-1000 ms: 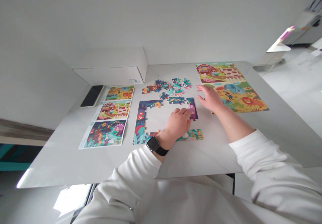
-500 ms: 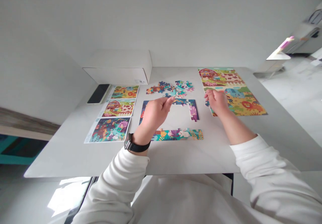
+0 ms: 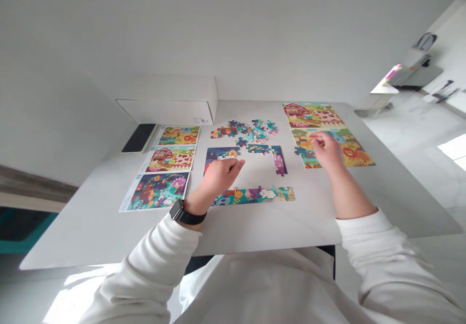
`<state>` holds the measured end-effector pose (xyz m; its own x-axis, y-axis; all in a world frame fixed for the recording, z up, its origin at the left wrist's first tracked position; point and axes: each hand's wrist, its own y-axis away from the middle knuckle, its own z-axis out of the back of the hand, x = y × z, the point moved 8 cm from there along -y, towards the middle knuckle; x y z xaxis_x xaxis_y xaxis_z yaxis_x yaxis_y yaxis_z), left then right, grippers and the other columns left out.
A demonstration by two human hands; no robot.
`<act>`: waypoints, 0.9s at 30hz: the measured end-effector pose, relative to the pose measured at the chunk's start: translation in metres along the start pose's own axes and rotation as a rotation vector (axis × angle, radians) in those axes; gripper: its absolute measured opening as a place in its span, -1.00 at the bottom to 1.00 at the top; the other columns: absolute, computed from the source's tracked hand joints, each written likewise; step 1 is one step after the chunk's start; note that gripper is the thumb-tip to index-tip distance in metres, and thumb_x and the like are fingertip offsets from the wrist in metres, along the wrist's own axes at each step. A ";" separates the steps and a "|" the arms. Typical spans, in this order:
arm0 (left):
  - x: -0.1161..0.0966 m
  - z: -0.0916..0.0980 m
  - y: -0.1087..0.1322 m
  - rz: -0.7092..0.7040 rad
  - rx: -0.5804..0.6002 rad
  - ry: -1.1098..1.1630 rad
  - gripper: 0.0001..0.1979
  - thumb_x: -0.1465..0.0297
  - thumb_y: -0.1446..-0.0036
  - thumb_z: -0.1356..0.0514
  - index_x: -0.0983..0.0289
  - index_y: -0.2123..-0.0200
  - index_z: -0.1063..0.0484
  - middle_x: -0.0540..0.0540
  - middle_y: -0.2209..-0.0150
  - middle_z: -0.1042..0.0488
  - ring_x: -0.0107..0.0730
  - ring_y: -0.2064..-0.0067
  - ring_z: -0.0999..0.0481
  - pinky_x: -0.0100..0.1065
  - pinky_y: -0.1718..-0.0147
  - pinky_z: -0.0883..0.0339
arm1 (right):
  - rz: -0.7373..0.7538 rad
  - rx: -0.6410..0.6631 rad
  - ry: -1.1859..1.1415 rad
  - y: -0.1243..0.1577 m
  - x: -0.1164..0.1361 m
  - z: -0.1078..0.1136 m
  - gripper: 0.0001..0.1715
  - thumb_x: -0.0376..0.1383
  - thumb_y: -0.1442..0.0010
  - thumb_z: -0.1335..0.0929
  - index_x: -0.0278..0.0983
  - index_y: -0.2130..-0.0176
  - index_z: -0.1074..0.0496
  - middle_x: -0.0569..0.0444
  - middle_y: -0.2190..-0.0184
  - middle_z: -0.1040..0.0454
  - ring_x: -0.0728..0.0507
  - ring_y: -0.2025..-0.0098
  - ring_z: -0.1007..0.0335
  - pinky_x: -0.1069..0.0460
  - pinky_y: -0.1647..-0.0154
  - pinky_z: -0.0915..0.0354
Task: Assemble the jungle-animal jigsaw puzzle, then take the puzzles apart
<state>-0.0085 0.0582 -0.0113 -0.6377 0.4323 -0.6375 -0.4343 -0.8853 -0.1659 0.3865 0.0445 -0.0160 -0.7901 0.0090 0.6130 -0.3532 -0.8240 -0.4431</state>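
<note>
My left hand (image 3: 221,174), with a black watch on its wrist, is closed above the left side of a partly laid puzzle frame. Its thumb presses on curled fingers, and anything inside is hidden. Below it lies a joined bottom strip (image 3: 255,195); a dark top-left corner section (image 3: 222,152) shows behind. A top-edge section (image 3: 257,149) and a right-edge section (image 3: 278,161) lie apart from the strip. My right hand (image 3: 327,153), fingers curled together, hovers over a finished safari puzzle (image 3: 355,154). Left of it, loose dark blue pieces (image 3: 300,151) overlap that puzzle's edge; its grip is hidden.
A heap of loose pieces (image 3: 251,131) lies behind the frame. Picture sheets (image 3: 156,190) and a phone (image 3: 139,137) lie at left, before a white box (image 3: 163,111). A finished farm puzzle (image 3: 313,115) lies at the back right, on the table (image 3: 309,217).
My right hand has moved right, uncovering more of the loose blue pieces. My left hand has drawn left and nearer to me, baring the top edge sections. The view has turned slightly.
</note>
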 end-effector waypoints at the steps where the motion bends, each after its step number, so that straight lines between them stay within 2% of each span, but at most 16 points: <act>1: -0.002 -0.003 0.001 -0.022 0.011 0.001 -0.48 0.09 -0.43 -0.03 0.21 0.56 -0.09 -0.05 0.60 -0.17 -0.43 0.50 -0.11 -0.30 0.42 0.06 | -0.005 0.034 0.053 -0.001 -0.005 -0.004 -0.64 -0.17 -0.32 -0.37 -0.21 -0.02 -0.61 -0.11 0.11 -0.72 -0.30 0.14 -0.67 -0.23 -0.04 -0.53; 5: -0.012 -0.015 0.007 -0.131 0.073 -0.020 -0.47 0.10 -0.44 -0.06 0.21 0.56 -0.08 -0.05 0.62 -0.14 -0.43 0.52 -0.08 -0.28 0.42 0.11 | 0.003 0.169 0.237 -0.002 -0.017 -0.021 -0.67 -0.23 -0.24 -0.41 -0.24 0.03 -0.64 -0.15 0.07 -0.71 -0.35 -0.01 -0.63 -0.26 -0.20 -0.46; 9: -0.021 -0.022 0.014 -0.220 0.125 -0.074 -0.46 0.08 -0.46 -0.06 0.21 0.57 -0.21 0.02 0.59 -0.29 -0.40 0.50 -0.18 -0.25 0.41 0.12 | 0.062 0.247 0.333 0.001 -0.022 -0.035 -0.66 -0.16 -0.20 -0.47 -0.23 0.06 -0.67 -0.21 -0.05 -0.67 -0.42 -0.15 -0.55 -0.28 -0.27 -0.40; 13: -0.026 -0.029 0.019 -0.234 0.190 -0.164 -0.47 0.08 -0.47 -0.06 0.21 0.53 -0.33 0.09 0.54 -0.44 -0.35 0.48 -0.31 -0.23 0.41 0.13 | 0.097 0.301 0.418 0.003 -0.029 -0.042 -0.64 -0.15 -0.24 -0.47 -0.29 0.05 -0.67 -0.33 -0.09 -0.63 -0.44 -0.19 -0.51 -0.25 -0.27 -0.35; 20: -0.036 -0.038 0.025 -0.291 0.297 -0.239 -0.51 0.07 -0.50 -0.05 0.19 0.43 -0.47 0.13 0.43 -0.59 -0.26 0.39 -0.51 -0.25 0.42 0.10 | 0.073 0.319 0.462 0.003 -0.028 -0.041 -0.77 -0.18 -0.23 -0.51 -0.21 0.11 -0.62 -0.27 -0.03 -0.64 -0.35 -0.14 -0.50 -0.15 -0.19 -0.32; 23: -0.035 -0.039 0.026 -0.298 0.309 -0.250 -0.52 0.07 -0.50 -0.06 0.18 0.39 -0.51 0.13 0.41 -0.62 -0.24 0.37 -0.53 -0.25 0.41 0.08 | -0.016 0.333 0.404 0.004 -0.029 -0.041 -0.74 -0.19 -0.18 -0.56 -0.18 0.14 -0.57 -0.22 0.08 -0.67 -0.31 0.00 -0.56 -0.13 -0.05 -0.35; 27: -0.034 -0.040 0.025 -0.306 0.312 -0.261 -0.52 0.07 -0.51 -0.05 0.18 0.38 -0.52 0.14 0.40 -0.62 -0.22 0.35 -0.55 -0.24 0.42 0.09 | -0.137 0.308 0.237 0.005 -0.034 -0.040 -0.74 -0.30 -0.17 -0.55 -0.17 0.13 -0.53 -0.10 0.18 -0.68 -0.20 0.19 -0.59 -0.07 0.10 -0.37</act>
<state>0.0275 0.0141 -0.0238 -0.5721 0.7274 -0.3788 -0.7699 -0.6355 -0.0577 0.3920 0.0625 -0.0651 -0.8523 0.2307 0.4694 -0.3247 -0.9369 -0.1292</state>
